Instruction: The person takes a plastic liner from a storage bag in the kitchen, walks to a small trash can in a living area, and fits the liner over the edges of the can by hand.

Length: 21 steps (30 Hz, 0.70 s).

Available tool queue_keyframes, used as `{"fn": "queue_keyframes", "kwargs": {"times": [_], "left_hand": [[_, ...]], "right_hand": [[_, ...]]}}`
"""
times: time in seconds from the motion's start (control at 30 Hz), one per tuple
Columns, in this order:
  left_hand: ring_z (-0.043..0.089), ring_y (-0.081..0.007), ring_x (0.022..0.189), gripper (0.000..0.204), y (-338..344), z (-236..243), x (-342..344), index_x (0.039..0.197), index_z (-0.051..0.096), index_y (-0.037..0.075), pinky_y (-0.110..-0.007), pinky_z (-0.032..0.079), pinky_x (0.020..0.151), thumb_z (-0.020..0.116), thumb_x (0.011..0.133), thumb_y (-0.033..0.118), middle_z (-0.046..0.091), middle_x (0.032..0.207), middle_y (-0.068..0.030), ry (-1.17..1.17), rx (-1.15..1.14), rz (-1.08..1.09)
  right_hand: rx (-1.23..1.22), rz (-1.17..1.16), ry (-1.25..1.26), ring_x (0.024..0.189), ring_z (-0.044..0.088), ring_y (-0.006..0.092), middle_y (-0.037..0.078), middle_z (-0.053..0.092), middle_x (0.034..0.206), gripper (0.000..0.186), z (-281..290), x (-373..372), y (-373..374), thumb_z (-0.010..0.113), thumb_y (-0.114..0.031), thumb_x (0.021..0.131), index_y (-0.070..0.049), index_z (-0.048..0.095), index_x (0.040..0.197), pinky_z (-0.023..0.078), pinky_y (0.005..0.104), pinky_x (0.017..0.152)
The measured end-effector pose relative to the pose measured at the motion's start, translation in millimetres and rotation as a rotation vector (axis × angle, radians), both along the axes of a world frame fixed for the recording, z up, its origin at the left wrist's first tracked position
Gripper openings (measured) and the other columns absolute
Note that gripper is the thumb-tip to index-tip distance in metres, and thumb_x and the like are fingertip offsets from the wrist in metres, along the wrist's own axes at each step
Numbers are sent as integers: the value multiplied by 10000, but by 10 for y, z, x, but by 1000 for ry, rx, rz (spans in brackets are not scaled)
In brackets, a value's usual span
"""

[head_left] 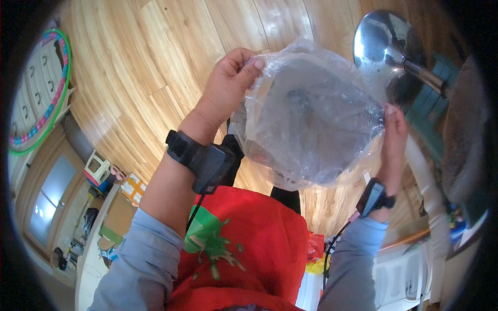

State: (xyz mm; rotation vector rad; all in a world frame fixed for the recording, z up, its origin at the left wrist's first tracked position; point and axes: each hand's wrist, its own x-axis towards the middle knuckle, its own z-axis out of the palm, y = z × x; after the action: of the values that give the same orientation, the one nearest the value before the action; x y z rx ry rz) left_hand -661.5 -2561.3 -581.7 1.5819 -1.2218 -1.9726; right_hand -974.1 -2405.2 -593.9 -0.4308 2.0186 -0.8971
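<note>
A large clear plastic bag (316, 119) is stretched wide between my two hands, its mouth spread toward me. My left hand (233, 78) pinches the bag's rim at the upper left, thumb against fingers. On the opposite side, my right hand (395, 129) grips the rim with its fingers closed. The plastic is thin and wrinkled, and the floor shows dimly through it. Whether a container stands inside or beneath the bag I cannot tell. A black device is strapped to each wrist, and I wear a red apron (249, 238).
A round chrome stool base (386, 44) lies at the upper right, near a brown padded thing (464, 129). Wooden flooring (145, 62) stretches ahead. A beaded hoop (57, 98) hangs at the far left, above a door (49, 186). A cluttered counter (91, 259) runs along my left.
</note>
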Motion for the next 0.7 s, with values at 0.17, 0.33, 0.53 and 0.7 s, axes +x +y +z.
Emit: {"fn": "queue_keyframes", "kwargs": {"times": [0.17, 0.33, 0.53, 0.7], "left_hand": [[446, -34, 611, 196, -74, -28, 55, 891, 571, 79, -175, 372, 555, 580, 893, 274, 529, 723, 52, 179, 219, 60], [409, -28, 558, 221, -129, -108, 99, 808, 562, 92, -182, 352, 505, 576, 895, 295, 471, 641, 74, 224, 281, 76], [423, -37, 572, 225, 75, -315, 36, 832, 582, 88, -188, 375, 531, 558, 906, 299, 499, 656, 67, 78, 347, 16], [491, -86, 684, 348, 282, -284, 289, 890, 566, 63, -225, 418, 639, 488, 920, 400, 545, 758, 7, 19, 296, 70]], "right_hand": [[-248, -218, -498, 813, 556, 73, -10, 604, 880, 87, -112, -82, 45, 605, -165, 875, -86, 591, 907, 464, 235, 732], [-165, -296, -541, 781, 595, 111, 10, 617, 902, 72, -184, -18, -68, 585, -137, 878, -80, 587, 922, 504, 266, 692], [76, -387, -492, 856, 604, 174, 59, 614, 989, 201, -362, 124, 63, 491, -154, 913, -56, 566, 1072, 502, 274, 741], [24, -364, -526, 985, 556, 189, 80, 586, 1073, 318, -233, 181, 578, 453, -190, 928, -39, 497, 1205, 452, 283, 849]]}}
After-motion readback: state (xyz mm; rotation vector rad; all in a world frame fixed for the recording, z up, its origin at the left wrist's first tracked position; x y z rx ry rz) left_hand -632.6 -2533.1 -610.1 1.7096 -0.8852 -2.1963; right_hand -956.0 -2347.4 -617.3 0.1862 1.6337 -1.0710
